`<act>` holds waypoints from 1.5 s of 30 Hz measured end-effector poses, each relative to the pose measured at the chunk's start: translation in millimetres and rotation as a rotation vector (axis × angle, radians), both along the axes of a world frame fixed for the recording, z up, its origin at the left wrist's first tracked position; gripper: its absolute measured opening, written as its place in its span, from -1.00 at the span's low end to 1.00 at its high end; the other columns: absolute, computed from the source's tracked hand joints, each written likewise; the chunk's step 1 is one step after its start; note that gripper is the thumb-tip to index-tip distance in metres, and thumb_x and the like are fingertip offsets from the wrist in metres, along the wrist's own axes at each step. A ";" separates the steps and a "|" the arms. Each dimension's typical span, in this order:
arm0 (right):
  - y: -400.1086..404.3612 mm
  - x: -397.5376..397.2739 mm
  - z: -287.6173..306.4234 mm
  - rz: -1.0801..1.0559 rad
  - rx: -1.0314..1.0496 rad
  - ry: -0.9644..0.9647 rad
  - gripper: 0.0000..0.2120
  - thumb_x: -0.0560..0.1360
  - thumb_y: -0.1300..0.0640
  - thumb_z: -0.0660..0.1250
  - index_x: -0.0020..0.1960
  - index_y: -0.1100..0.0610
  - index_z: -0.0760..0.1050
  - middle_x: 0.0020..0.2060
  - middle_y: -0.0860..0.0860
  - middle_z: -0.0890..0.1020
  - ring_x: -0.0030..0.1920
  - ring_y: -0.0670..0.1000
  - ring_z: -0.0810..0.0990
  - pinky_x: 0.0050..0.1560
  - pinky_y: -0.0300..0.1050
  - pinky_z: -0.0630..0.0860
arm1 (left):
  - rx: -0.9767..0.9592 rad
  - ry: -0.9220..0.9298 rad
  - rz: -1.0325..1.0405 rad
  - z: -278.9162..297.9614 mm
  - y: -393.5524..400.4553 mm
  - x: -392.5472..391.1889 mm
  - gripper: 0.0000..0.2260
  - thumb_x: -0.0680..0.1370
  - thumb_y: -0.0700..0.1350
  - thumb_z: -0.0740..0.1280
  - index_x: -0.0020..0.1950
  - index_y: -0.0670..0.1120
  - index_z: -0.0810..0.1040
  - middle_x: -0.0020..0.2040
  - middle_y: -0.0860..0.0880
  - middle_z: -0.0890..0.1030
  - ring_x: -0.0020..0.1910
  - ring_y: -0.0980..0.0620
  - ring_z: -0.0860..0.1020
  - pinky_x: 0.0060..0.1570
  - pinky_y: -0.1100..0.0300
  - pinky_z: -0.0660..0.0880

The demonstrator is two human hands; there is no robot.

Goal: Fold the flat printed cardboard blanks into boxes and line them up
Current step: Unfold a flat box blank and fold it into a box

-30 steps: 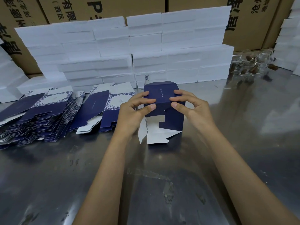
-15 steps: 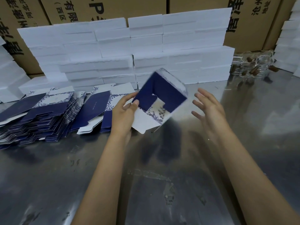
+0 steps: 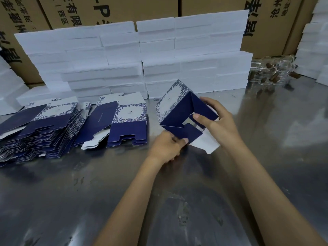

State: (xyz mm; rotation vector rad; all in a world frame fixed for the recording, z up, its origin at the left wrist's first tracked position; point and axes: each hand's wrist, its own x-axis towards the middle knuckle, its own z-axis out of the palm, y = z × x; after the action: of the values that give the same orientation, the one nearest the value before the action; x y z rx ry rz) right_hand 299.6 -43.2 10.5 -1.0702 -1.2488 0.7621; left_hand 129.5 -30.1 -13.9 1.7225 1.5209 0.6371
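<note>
A half-folded navy box with a white floral-printed side is held tilted above the steel table, its flapped end facing me. My left hand pinches its lower corner flap. My right hand grips the right side, with the thumb pressing on a flap at the open middle. A white inner flap hangs loose below. Two stacks of flat printed blanks lie to the left.
A wall of stacked white foam blocks runs along the back of the steel table. Brown cartons stand behind it. Small glass bottles with corks lie at the back right.
The box has been turned over, so its flapped end now faces me. My right hand, off the box half a second ago, now grips it; my left hand moved to the lower corner.
</note>
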 end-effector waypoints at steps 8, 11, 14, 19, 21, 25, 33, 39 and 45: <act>-1.8 2.0 6.2 -0.030 0.023 -0.408 -0.59 0.47 0.27 0.51 0.25 -0.05 0.62 0.40 -0.11 0.49 0.35 -0.19 0.41 0.15 -0.61 0.25 | 0.295 -0.056 0.324 48.9 -1.4 -44.0 -0.69 0.49 -0.05 0.40 -0.46 -0.07 0.53 -0.58 0.09 0.42 -0.54 0.08 0.38 -0.35 0.20 0.38; -2.6 -1.6 8.6 0.003 0.021 -0.377 -0.62 0.46 0.25 0.53 0.19 -0.10 0.64 0.38 -0.12 0.50 0.32 -0.21 0.43 0.04 -0.63 0.25 | 0.493 -0.355 0.259 57.6 -8.8 -37.5 -0.94 0.48 -0.10 0.47 -0.10 -0.04 0.63 -0.20 0.21 0.62 -0.18 0.24 0.57 -0.01 0.20 0.53; -5.9 -6.3 11.4 0.050 0.021 -0.343 -0.68 0.43 0.18 0.56 0.08 -0.14 0.65 0.33 -0.12 0.53 0.30 -0.21 0.46 0.00 -0.52 0.35 | 0.531 -0.229 0.009 47.2 -12.1 -22.7 -0.76 0.48 -0.18 0.52 0.13 -0.02 0.64 0.21 0.17 0.59 0.27 0.30 0.46 0.29 0.38 0.35; -7.1 -17.3 8.4 0.002 0.047 -0.341 -0.77 0.45 0.11 0.55 0.04 -0.16 0.67 0.29 -0.18 0.54 0.32 -0.18 0.37 0.03 -0.53 0.29 | 0.608 -0.240 0.029 39.2 -9.7 -21.6 -0.77 0.45 -0.21 0.54 0.09 -0.08 0.71 0.18 0.05 0.63 0.28 0.18 0.50 0.34 0.24 0.38; -6.9 -21.0 7.0 0.005 0.050 -0.298 -0.78 0.45 0.12 0.55 0.01 -0.15 0.67 0.28 -0.18 0.55 0.32 -0.18 0.40 0.02 -0.51 0.30 | 0.590 -0.290 0.043 40.0 -8.2 -24.7 -0.80 0.44 -0.22 0.55 0.05 -0.08 0.72 0.17 0.02 0.64 0.27 0.14 0.52 0.34 0.17 0.40; -6.3 -20.6 2.3 -0.003 0.038 -0.265 -0.76 0.44 0.15 0.56 -0.01 -0.14 0.67 0.29 -0.18 0.55 0.36 -0.15 0.43 0.04 -0.40 0.32 | 0.553 -0.357 0.049 38.8 -6.2 -25.2 -0.82 0.43 -0.23 0.55 -0.02 -0.02 0.71 0.12 0.03 0.67 0.26 0.11 0.53 0.34 0.12 0.41; -0.8 -14.4 0.1 0.041 0.059 -0.145 -0.79 0.45 0.24 0.54 0.04 0.02 0.71 0.22 -0.09 0.64 0.29 -0.16 0.54 0.23 -0.22 0.49 | 0.590 -0.337 0.044 35.2 -2.7 -24.6 -0.82 0.46 -0.22 0.53 -0.03 0.04 0.71 0.06 0.13 0.68 0.22 0.21 0.54 0.29 0.31 0.40; -0.3 -10.9 -1.4 0.056 0.067 -0.115 -0.73 0.47 0.30 0.51 0.06 -0.02 0.69 0.22 -0.08 0.65 0.31 -0.13 0.54 0.23 0.02 0.58 | 0.497 -0.409 0.017 37.6 -0.9 -34.4 -0.76 0.47 -0.28 0.51 -0.02 0.06 0.70 0.05 0.15 0.69 0.27 0.24 0.55 0.38 0.22 0.40; 0.1 -6.1 -2.4 0.105 0.043 -0.032 -0.76 0.48 0.32 0.49 0.00 -0.01 0.71 0.22 -0.10 0.66 0.28 -0.17 0.57 0.31 0.11 0.55 | 0.438 -0.448 -0.036 41.8 -1.6 -47.3 -0.72 0.51 -0.35 0.44 0.03 0.04 0.69 0.12 0.11 0.68 0.29 0.31 0.52 0.27 0.46 0.39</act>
State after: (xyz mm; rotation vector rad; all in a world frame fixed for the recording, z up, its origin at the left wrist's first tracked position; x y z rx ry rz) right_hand 293.4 -43.1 8.0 -0.9910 -1.3507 0.7964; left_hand 82.2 -31.7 27.9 1.7522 1.0840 1.3138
